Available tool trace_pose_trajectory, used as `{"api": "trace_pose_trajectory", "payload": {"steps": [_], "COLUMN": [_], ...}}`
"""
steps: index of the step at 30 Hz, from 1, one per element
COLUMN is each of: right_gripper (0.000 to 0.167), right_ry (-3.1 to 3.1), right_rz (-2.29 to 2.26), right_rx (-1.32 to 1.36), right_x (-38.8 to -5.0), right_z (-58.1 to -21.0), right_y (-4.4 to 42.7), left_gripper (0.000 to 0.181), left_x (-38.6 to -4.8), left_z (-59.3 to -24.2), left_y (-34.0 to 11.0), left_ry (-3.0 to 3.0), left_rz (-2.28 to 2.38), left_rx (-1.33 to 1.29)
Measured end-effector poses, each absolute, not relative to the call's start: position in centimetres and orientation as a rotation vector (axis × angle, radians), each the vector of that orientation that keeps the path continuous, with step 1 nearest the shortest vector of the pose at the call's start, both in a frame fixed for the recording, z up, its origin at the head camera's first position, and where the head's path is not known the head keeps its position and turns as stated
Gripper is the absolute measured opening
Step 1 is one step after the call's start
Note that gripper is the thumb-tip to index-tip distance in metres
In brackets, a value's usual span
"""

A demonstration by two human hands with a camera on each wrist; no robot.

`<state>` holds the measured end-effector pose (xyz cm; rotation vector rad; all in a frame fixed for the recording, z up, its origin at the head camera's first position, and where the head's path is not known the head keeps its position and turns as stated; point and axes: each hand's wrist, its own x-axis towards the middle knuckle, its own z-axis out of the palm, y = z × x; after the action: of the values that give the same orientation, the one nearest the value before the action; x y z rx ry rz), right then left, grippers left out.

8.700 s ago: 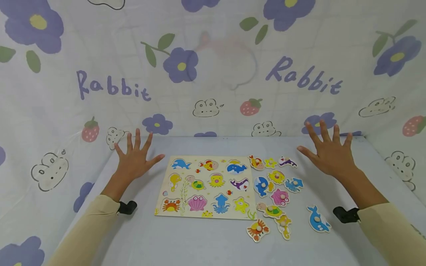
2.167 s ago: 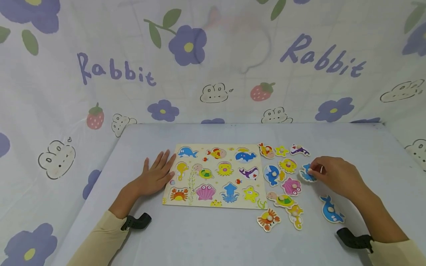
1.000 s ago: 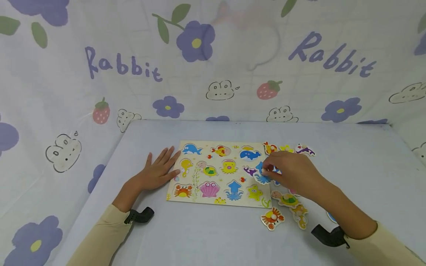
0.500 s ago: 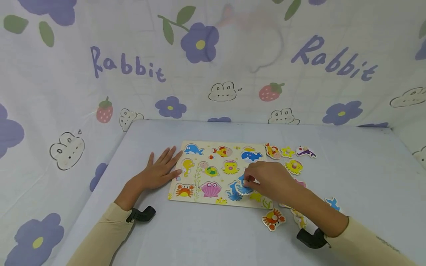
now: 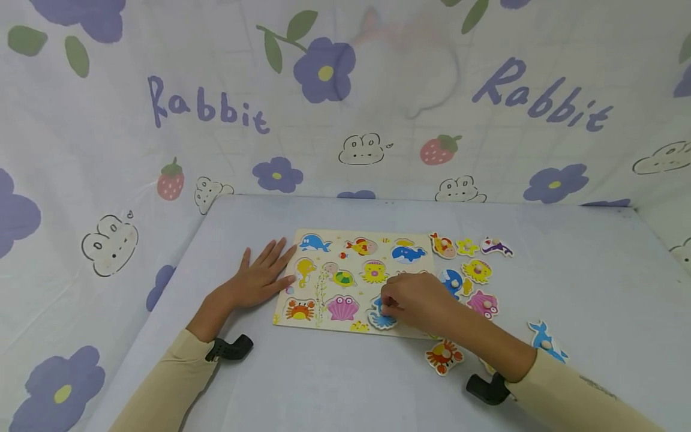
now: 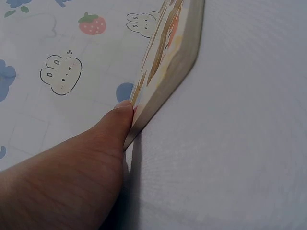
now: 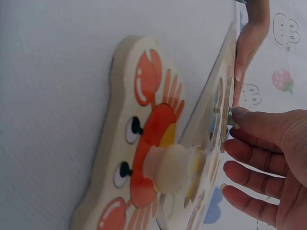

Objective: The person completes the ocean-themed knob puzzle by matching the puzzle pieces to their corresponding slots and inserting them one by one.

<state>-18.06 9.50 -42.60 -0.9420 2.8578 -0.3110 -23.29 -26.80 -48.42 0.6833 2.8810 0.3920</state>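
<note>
A pale wooden peg-puzzle board (image 5: 337,325) with sea-animal pictures lies on the table. My left hand (image 5: 258,282) rests at its left edge, fingers spread and straight; in the left wrist view the thumb (image 6: 117,120) touches the board's edge (image 6: 168,84). My right hand (image 5: 418,300) pinches a blue squid puzzle piece (image 5: 380,322) over the squid picture in the bottom row. The fingers hide its knob, and whether it sits flat I cannot tell. From the right wrist, the hand (image 7: 273,148) shows thumb and index finger together, the other fingers loosely bent.
Right of the board lie several knobbed pieces: a fish (image 5: 443,246), star (image 5: 467,246), purple whale (image 5: 496,246), octopus (image 5: 477,272), shell (image 5: 482,305) and crab (image 5: 444,357). A blue whale piece (image 5: 545,342) lies farther right. My right forearm hides some pieces.
The right hand has gripped the squid piece among the loose pieces and carried it left onto the board's bottom row. The left hand has come down onto the board's left edge and stayed there.
</note>
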Motion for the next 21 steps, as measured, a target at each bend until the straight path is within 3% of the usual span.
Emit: {"api": "trace_pose_trajectory", "payload": {"steps": [21], "right_gripper": [0.011], "right_ry": [2.848], "right_rz": [-0.293], "right_rx": [-0.908], "right_x": [-18.36], "right_z": [-43.05], "right_y": [8.68], "left_gripper": [0.075], "left_x": [-23.17], "left_z": [-48.31], "left_y": [-26.73], "left_ry": [2.878], "left_rz": [0.407], "left_rx": [0.677]}}
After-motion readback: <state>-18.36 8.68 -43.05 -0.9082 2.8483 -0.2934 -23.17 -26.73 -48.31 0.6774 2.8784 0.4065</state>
